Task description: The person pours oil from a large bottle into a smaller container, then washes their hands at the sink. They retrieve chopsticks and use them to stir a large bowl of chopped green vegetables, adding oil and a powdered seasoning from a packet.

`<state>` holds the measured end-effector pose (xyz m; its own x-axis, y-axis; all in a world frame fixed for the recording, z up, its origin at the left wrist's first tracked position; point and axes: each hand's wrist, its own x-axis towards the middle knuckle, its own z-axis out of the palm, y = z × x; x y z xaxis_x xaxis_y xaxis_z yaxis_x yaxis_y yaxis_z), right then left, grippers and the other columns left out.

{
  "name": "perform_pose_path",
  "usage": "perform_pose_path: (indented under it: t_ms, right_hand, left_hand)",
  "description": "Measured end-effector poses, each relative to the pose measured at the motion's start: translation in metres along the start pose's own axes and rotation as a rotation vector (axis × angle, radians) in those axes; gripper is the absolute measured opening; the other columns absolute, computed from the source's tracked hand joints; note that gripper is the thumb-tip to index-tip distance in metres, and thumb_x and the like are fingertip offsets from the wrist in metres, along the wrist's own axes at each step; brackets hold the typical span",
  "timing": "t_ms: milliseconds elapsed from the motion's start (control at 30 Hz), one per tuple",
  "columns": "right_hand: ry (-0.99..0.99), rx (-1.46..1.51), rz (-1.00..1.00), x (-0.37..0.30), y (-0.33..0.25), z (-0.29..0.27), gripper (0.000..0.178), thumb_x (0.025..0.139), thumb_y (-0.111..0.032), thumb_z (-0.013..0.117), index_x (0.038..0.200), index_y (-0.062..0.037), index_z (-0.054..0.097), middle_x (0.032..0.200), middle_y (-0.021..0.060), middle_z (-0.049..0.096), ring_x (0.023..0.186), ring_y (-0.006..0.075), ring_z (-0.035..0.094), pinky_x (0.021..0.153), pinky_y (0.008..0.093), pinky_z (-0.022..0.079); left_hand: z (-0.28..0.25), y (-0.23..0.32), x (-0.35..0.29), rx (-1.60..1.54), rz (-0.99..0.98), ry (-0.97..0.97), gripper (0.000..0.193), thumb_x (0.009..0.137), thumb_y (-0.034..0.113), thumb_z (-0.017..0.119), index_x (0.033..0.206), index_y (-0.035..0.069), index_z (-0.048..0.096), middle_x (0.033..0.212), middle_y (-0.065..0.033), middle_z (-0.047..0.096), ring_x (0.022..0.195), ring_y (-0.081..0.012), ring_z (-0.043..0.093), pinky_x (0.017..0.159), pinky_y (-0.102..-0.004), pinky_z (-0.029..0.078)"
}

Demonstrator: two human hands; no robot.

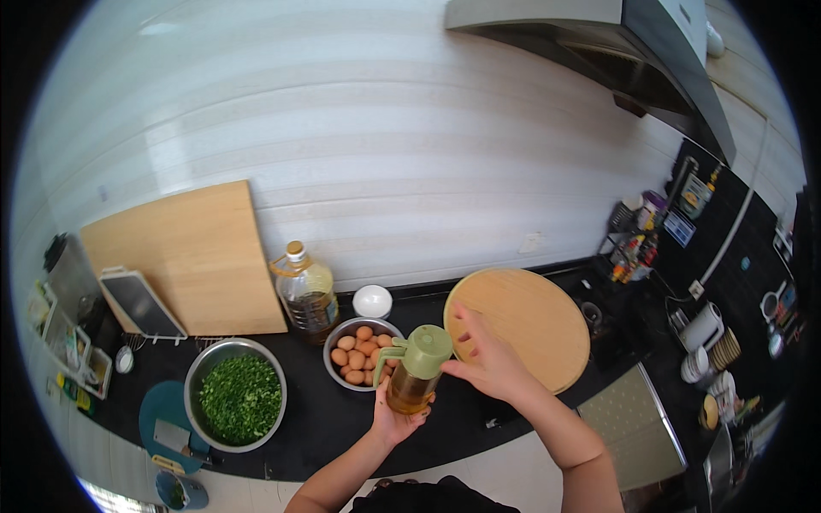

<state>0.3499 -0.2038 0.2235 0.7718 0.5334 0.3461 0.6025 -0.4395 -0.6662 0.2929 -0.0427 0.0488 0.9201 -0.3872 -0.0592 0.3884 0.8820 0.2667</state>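
My left hand (395,420) is wrapped round the lower part of an oil dispenser (425,363), a clear bottle with a light green lid and handle and amber oil inside. It is held up over the near side of the counter. My right hand (487,357) is open beside the lid, fingers spread, with its thumb close to the lid's edge; I cannot tell whether they touch. Behind the dispenser stands a steel bowl of brown eggs (363,346), partly hidden by it. A round wooden board (547,329) lies beyond my right hand.
At the left are a steel bowl (190,389) of chopped greens and a cleaver (173,437) on a teal round board (154,406). A large oil jug (308,295) and a white bowl (373,301) stand by the wall. A range hood (599,38) overhangs the right.
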Motion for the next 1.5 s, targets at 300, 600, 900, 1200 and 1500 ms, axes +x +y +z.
perform_pose_path:
  t_ms: [300,600,900,1200,1500]
  right_hand:
    - [0.011,0.877,0.416,-0.090,0.007,0.023,0.046,0.090,-0.006,0.050,0.133,-0.0069,0.035,0.127,0.0077,0.048,0.078,0.0113,0.058,0.063,0.0227,0.049]
    - [0.478,1.270,0.440,-0.145,0.035,-0.048,0.063,0.093,-0.014,0.045,0.142,-0.0058,0.006,0.147,0.0092,0.015,0.099,0.0199,0.057,0.080,0.0326,0.051]
    - [0.953,1.298,0.636,-0.280,0.118,-0.183,0.027,0.095,-0.034,0.040,0.104,-0.0083,0.044,0.103,0.0045,0.057,0.077,0.0114,0.057,0.059,0.0288,0.052]
    - [0.895,1.004,0.955,-0.365,0.205,-0.292,0.024,0.096,-0.034,0.038,0.099,-0.0121,0.047,0.091,-0.0023,0.057,0.066,0.0074,0.051,0.060,0.0264,0.049]
    - [0.933,1.018,0.998,-0.394,0.353,-0.386,0.018,0.096,-0.028,0.041,0.095,-0.0122,0.050,0.085,-0.0018,0.056,0.067,0.0080,0.051,0.066,0.0276,0.049]
  left_hand:
    - [0.024,-0.043,0.066,-0.057,-0.147,0.064,0.065,0.085,0.060,0.031,0.123,0.009,0.045,0.108,-0.0136,0.055,0.082,-0.0259,0.057,0.066,-0.0342,0.047]
    - [0.068,-0.161,0.114,0.068,-0.264,-0.086,0.053,0.093,0.050,0.027,0.130,0.013,0.039,0.130,-0.0059,0.044,0.118,-0.0215,0.045,0.093,-0.0356,0.044]
    - [0.086,-0.353,0.186,0.385,-0.550,-0.295,0.049,0.094,0.043,0.034,0.136,0.019,0.027,0.134,-0.0037,0.038,0.118,-0.0202,0.044,0.097,-0.0404,0.040]
    - [0.089,-0.474,0.270,0.314,-0.725,-0.429,0.072,0.088,0.017,0.055,0.143,0.027,0.010,0.143,-0.0030,0.025,0.127,-0.0249,0.034,0.101,-0.0475,0.034]
    - [0.090,-0.562,0.416,0.808,-0.657,-0.419,0.083,0.083,0.017,0.064,0.144,0.015,0.008,0.136,-0.0057,0.036,0.113,-0.0162,0.047,0.088,-0.0324,0.043]
